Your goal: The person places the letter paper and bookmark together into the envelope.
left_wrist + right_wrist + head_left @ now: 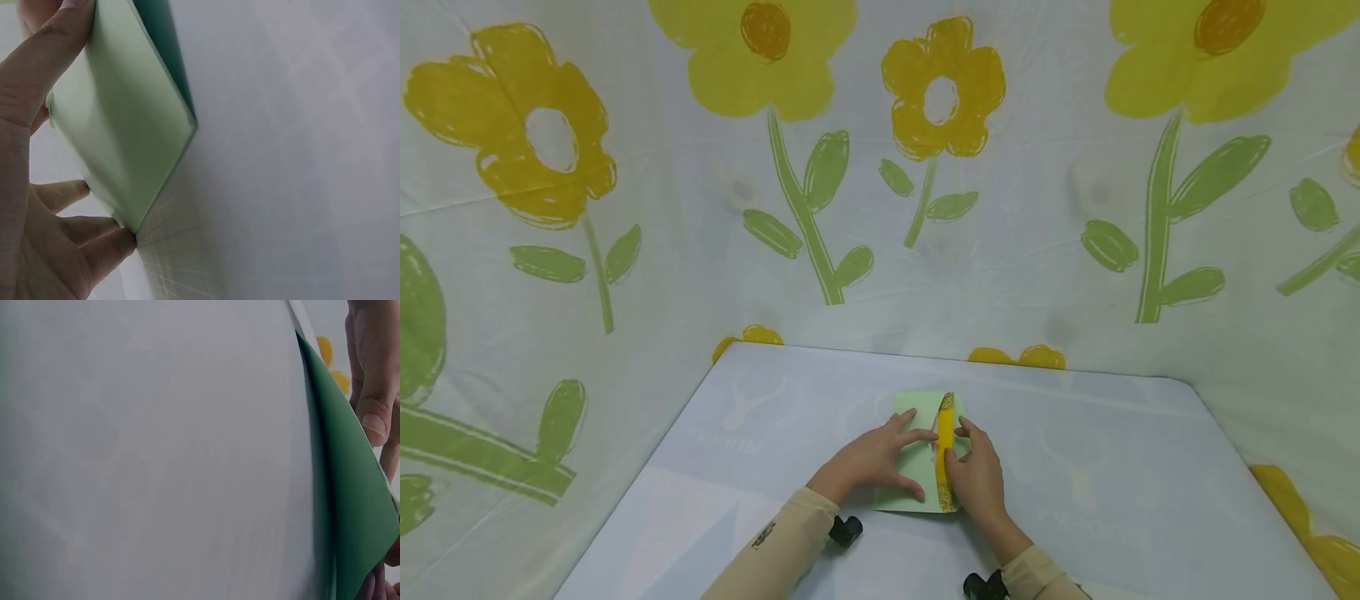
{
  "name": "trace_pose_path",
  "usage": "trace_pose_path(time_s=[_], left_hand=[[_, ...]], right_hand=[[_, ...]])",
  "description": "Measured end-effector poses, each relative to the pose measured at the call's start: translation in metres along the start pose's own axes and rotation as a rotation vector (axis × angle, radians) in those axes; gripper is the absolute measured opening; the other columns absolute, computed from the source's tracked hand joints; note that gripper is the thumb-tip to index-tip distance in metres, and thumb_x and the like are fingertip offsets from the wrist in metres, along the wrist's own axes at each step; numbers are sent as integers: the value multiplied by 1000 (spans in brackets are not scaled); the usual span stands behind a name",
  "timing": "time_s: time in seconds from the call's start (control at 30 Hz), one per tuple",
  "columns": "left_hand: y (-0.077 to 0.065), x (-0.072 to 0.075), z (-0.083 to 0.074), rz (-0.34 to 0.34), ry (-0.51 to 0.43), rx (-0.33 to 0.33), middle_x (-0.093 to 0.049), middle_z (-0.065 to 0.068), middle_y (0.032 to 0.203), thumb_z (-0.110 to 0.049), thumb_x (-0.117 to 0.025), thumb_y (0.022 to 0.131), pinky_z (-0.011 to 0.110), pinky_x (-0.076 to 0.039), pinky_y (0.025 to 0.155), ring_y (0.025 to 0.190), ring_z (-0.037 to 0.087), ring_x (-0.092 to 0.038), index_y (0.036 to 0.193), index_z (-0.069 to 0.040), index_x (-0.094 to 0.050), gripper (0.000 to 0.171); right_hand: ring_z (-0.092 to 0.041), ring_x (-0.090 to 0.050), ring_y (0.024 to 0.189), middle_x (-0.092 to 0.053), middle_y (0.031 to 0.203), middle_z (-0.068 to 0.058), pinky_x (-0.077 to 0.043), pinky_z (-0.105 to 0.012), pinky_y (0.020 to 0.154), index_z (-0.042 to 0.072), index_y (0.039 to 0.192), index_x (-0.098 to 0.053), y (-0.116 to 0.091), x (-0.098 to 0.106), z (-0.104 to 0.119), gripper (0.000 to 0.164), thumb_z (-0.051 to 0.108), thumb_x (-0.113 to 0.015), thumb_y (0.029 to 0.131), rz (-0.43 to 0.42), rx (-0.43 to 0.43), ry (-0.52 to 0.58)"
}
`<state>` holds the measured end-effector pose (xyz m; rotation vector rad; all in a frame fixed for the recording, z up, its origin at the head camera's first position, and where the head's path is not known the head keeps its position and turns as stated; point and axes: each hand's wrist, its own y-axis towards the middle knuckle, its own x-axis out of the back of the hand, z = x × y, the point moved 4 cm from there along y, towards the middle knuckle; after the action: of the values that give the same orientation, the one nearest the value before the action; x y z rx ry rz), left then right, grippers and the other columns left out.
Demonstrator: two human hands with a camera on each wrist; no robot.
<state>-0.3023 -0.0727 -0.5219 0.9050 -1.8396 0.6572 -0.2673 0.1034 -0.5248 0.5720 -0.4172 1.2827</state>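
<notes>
A pale green paper folder (917, 458) with a yellow strip (945, 442) along its right side lies in front of me; the strip has patterned ends. Its panel bows up beside the strip, leaving a narrow gap. My left hand (883, 454) rests on the panel with fingers spread, one fingertip reaching the gap. My right hand (981, 479) pinches the strip's side edge between thumb and fingers. In the right wrist view the folder's darker green side (356, 481) stands raised off the table. The left wrist view shows a folder corner (144, 137) close over the table.
The white table (1097, 467) extends on both sides of the folder, with faint printed marks. Behind and beside it hangs a white cloth (1015, 275) with yellow flowers and green leaves. Small black cameras (846, 531) sit at both wrists.
</notes>
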Motion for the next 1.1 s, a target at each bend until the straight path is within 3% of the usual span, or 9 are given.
trace_pose_path(time_s=[1.1], left_hand=[[-2,1,0,-39,5,-37,-24,4,168,-68,-85,66,53,-46,106,149,40,-32,146,-49,-48,91]], right_hand=[[-11,-56,71,-63,128,-16,-47,-23,56,-1,145,-50,0,-9,3,54,4,-66,94,33,65,23]])
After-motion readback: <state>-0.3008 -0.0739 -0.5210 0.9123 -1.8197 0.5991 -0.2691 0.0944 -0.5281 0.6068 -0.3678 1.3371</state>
